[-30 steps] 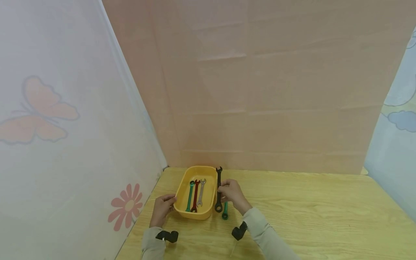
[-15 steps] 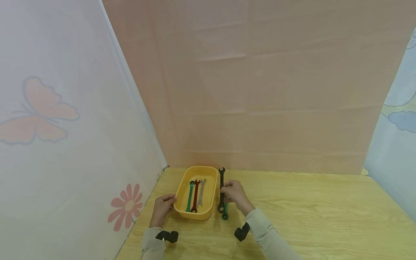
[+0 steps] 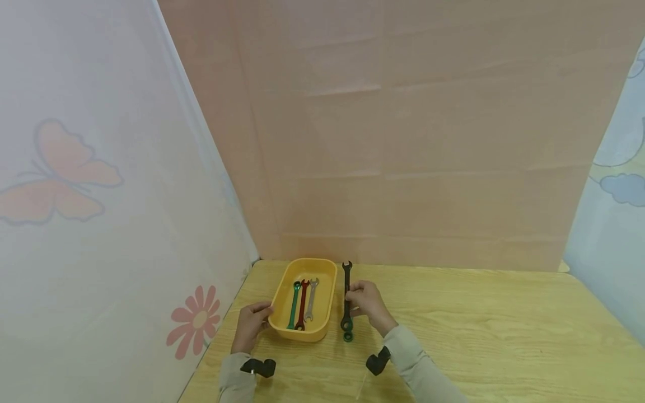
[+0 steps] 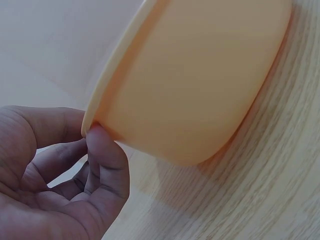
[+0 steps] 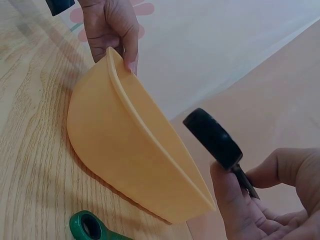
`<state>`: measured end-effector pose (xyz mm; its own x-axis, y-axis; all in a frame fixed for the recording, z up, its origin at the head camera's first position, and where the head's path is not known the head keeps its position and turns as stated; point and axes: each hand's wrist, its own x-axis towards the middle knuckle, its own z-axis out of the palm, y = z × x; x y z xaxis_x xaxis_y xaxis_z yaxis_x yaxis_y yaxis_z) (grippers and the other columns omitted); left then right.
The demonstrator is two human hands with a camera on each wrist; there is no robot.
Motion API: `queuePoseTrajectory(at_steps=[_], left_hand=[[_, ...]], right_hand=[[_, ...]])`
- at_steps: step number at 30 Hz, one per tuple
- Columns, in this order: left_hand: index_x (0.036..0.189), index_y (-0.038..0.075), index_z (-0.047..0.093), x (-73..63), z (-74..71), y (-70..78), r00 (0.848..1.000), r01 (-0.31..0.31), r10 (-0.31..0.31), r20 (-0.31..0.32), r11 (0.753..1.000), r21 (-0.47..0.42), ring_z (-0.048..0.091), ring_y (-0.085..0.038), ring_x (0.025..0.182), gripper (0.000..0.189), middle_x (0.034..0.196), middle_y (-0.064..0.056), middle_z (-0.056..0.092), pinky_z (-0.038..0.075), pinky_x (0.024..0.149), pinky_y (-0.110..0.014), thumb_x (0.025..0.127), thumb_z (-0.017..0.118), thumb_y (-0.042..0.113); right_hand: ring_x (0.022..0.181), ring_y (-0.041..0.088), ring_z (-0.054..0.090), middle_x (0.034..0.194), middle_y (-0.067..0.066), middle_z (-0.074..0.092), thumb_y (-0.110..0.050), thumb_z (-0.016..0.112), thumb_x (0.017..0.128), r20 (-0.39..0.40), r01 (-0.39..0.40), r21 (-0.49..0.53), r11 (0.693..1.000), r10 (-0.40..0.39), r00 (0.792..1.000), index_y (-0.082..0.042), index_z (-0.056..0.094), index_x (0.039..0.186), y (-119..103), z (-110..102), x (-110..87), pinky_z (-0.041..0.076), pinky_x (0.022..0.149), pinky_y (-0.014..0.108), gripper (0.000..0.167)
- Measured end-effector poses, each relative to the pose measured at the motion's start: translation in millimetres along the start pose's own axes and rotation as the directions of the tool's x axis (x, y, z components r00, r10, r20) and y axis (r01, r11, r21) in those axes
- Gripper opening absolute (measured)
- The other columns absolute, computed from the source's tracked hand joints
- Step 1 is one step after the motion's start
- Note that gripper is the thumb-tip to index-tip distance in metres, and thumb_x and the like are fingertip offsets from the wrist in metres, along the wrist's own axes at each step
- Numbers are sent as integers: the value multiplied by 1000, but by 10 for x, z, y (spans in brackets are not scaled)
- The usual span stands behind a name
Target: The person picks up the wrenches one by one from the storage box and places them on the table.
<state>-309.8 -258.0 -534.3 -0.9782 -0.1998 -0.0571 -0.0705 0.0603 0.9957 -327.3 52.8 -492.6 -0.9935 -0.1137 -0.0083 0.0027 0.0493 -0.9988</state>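
My left hand (image 3: 250,326) pinches the near left rim of a yellow plastic basin (image 3: 330,302); in the left wrist view, thumb and fingers close over its lip. Inside the basin lie a green wrench (image 3: 294,305), a red wrench (image 3: 303,302) and a silver wrench (image 3: 311,300), side by side. Just right of the basin, my right hand (image 3: 370,305) holds a large black combination wrench (image 3: 347,280) between thumb and fingers, open end pointing away. Beneath it on the table lies another green wrench (image 5: 87,226), mostly hidden in the head view, its ring end showing.
The wood-grain table (image 3: 478,324) stretches off to the right. A peach cloth (image 3: 403,140) hangs behind its far edge, and a white wall covering (image 3: 126,224) with printed flower and butterfly stands along the left. Each wrist wears a black camera mount (image 3: 378,361).
My right hand has moved slightly right, carrying the black wrench away from the basin's edge to over the green wrench on the table. My left hand stays at the rim.
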Motion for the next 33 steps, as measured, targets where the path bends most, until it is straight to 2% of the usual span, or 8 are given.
queuePoseTrajectory(at_steps=[5,16,26,33], left_hand=[[119,-17,63,3,9,-8,1000,-2,2,-6,1000,-6,66,-23,76,31,101,-23,70,55,60,-26,95,65,3],[117,-16,64,9,16,-16,1000,-5,5,-15,1000,2,66,-23,77,29,103,-26,69,55,60,-26,95,65,2],[119,-16,63,-11,10,15,1000,-1,1,-7,1000,3,66,-22,78,31,103,-24,69,55,60,-26,96,65,4],[117,-17,64,2,11,3,1000,-10,10,-8,1000,-2,66,-23,76,29,100,-25,70,54,59,-25,94,65,1]], right_hand=[[64,20,65,84,17,67,3,57,89,-4,-2,8,1000,2,1000,12,59,101,14,-31,-13,60,59,40,14],[64,21,65,83,17,66,3,58,89,-14,-9,10,1000,10,1000,13,60,103,11,-75,-44,60,61,44,17],[62,20,64,80,15,65,3,57,90,-24,-43,-5,999,43,999,15,58,106,101,-130,-49,59,57,38,20],[64,23,66,86,27,67,3,57,89,-30,-38,-1,999,38,999,12,59,101,160,-150,-60,60,58,39,15]])
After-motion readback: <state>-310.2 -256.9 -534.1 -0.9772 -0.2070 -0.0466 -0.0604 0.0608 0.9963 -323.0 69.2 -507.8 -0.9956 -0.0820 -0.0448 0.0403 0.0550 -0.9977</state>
